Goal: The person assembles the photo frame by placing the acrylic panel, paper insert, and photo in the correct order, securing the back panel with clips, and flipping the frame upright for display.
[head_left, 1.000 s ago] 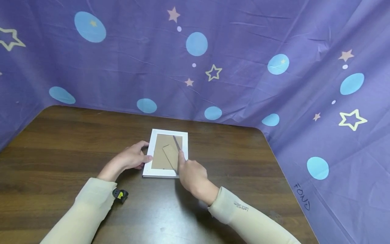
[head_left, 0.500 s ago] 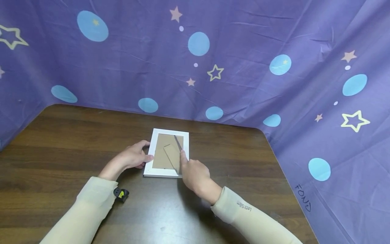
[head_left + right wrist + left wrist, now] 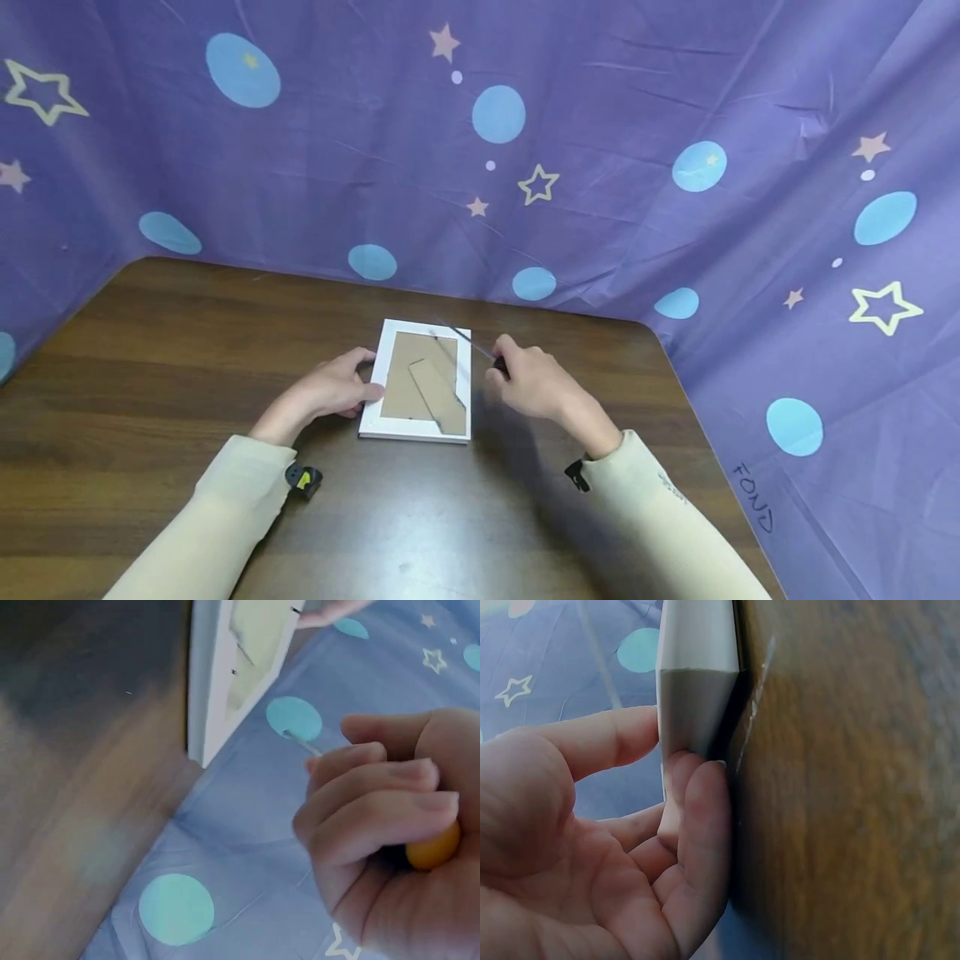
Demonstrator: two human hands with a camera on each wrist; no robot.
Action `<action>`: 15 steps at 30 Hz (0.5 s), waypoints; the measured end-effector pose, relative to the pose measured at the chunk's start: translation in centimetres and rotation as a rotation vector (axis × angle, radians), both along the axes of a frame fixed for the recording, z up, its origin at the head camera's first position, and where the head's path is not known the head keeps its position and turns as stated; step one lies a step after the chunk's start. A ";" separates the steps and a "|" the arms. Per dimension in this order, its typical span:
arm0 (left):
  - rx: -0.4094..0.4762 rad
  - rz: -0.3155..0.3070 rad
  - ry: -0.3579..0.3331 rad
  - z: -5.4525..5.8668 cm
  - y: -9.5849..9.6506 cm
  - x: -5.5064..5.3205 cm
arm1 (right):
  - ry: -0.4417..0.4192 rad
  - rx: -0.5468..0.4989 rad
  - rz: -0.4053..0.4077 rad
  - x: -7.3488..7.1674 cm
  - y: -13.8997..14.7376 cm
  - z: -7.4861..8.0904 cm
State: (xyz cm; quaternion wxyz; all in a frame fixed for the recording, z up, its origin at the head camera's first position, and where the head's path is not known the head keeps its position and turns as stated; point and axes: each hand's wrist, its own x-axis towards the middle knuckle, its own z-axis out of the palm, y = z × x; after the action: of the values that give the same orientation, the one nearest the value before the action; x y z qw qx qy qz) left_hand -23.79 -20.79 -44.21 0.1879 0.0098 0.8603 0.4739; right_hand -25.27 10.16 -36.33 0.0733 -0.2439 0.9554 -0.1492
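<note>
A white picture frame (image 3: 408, 428) lies back side up on the table, its brown backing board (image 3: 397, 383) and slanted stand flap (image 3: 435, 392) showing. My left hand (image 3: 330, 387) grips its left edge, thumb on top; in the left wrist view the fingers curl against the side and underside of the frame (image 3: 697, 645). Just right of the frame, my right hand (image 3: 536, 383) holds a screwdriver raised, its thin shaft (image 3: 476, 345) pointing up-left over the frame's upper right corner. The right wrist view shows the orange handle end (image 3: 435, 846) inside the curled fingers; the palm hides the rest.
The brown wooden table (image 3: 172, 358) reaches back to a purple curtain (image 3: 615, 208) with blue dots and stars, which also hangs along both sides. Small black devices, the left one (image 3: 303, 479) with a yellow mark, sit at the cuffs.
My right hand has lifted the screwdriver off the frame's back and moved right, swinging the shaft toward the upper left. The left hand keeps its hold on the frame. The head view shifted slightly.
</note>
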 end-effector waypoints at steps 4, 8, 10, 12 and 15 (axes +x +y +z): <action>-0.022 0.000 0.023 -0.1 0.2 0.1 | 0.042 -0.012 0.074 -0.5 0.1 0.9; -0.044 -0.002 0.037 -0.2 0.3 0.1 | 0.040 0.060 0.132 -0.6 -0.4 2.0; -0.058 -0.003 0.041 -0.2 0.4 0.1 | 0.040 0.103 0.166 -0.7 -0.8 2.8; -0.071 -0.001 0.041 -0.2 0.4 0.1 | 0.044 0.146 0.203 -0.9 -1.3 3.6; -0.093 0.004 0.046 -0.1 0.5 0.1 | 0.067 0.215 0.251 -1.2 -2.5 4.9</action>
State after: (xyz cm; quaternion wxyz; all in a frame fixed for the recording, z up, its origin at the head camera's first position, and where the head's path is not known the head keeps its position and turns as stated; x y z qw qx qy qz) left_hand -23.70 -20.31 -44.33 0.1673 0.0102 0.8854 0.4336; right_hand -26.48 7.64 -31.38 0.0850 -0.3568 0.9299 -0.0276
